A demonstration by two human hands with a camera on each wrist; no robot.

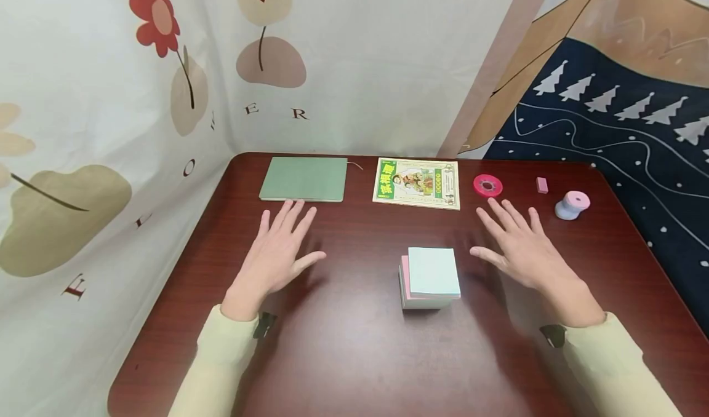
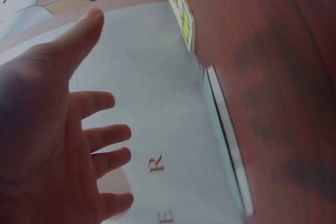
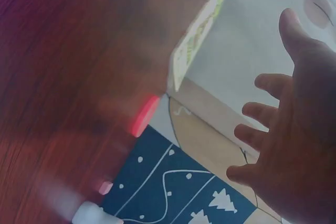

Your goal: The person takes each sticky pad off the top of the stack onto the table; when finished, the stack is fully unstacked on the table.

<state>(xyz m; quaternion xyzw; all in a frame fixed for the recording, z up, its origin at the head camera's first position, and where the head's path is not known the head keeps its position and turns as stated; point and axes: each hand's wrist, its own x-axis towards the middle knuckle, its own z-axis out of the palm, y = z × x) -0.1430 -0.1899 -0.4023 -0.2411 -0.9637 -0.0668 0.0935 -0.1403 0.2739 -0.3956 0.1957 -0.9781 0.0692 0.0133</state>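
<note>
My left hand (image 1: pixel 272 254) hovers over the table's left side with straight, spread fingers, its fingertips just in front of a green notebook (image 1: pixel 303 179). On the right, my right hand (image 1: pixel 517 248) is spread too, holding nothing, with its fingertips close to a pink-red ring-shaped roll (image 1: pixel 488 186). Between the hands lies a stack of paper note pads (image 1: pixel 434 272), pale blue on top with pink and whitish layers beneath. The left wrist view shows the left hand (image 2: pixel 58 124) beside the notebook's edge (image 2: pixel 228 140); the right wrist view shows the right hand (image 3: pixel 294 119) empty.
A green and yellow printed packet (image 1: pixel 416 183) lies at the back middle of the dark red table (image 1: pixel 343 355). Back right are a small pink block (image 1: pixel 541 185) and a white spool-like item with a pink top (image 1: pixel 573 205). Printed cloth (image 1: pixel 354 66) hangs behind and at the left.
</note>
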